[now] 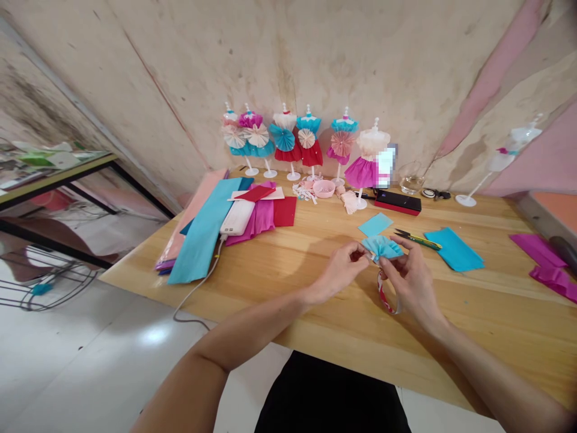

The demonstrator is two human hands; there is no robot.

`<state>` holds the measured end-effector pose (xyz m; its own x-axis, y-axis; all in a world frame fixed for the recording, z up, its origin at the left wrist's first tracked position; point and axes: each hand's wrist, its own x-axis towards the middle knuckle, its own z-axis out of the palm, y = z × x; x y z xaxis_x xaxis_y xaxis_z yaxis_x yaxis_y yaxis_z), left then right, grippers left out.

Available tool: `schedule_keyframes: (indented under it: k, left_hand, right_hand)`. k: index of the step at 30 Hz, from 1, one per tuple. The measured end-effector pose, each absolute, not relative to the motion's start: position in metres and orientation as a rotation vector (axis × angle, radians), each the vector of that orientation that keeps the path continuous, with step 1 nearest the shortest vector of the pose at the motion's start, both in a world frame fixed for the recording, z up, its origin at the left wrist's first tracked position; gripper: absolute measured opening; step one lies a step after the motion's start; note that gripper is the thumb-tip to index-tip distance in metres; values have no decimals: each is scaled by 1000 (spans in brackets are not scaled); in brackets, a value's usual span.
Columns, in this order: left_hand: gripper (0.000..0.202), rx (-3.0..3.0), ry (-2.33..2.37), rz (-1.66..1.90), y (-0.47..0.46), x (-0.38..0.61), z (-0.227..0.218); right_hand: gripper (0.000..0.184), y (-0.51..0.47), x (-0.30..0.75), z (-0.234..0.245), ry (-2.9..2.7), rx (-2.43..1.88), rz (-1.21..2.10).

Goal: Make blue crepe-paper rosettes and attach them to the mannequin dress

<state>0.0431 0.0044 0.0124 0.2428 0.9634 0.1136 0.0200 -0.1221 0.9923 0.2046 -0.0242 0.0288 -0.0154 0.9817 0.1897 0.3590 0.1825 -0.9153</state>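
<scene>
Between my two hands is a pleated light-blue paper fan, spread out above the table. My left hand pinches its left end between thumb and fingers. On the other side, my right hand grips the fan's lower right part. A roll of tape with a red-and-white inner ring stands below the fan, beside my right palm; whether that hand touches it I cannot tell. Behind the fan lies a light-blue paper piece. Thread snips with a yellow-green handle rest near my right fingertips, next to a folded blue paper.
Several small dress forms in paper dresses line the wall, with one more form at right. Coloured paper sheets and a white power bank with a cable lie left. A pink bowl, black-red box and magenta paper are also there.
</scene>
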Motion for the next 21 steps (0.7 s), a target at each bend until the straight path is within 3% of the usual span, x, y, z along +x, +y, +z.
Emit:
schedule_keyframes:
  k: [9, 16, 21]
  left_hand:
    - [15, 1049, 813, 994, 12, 49, -4]
    - [22, 1582, 1042, 1365, -3, 39, 19]
    - [21, 1795, 1032, 1330, -8, 39, 22]
  right_hand:
    - [33, -17, 208, 26, -1293, -1085, 1214]
    - [41, -18, 208, 31, -1367, -1173, 1133]
    - [43, -22, 205, 33, -1445, -1181, 1033]
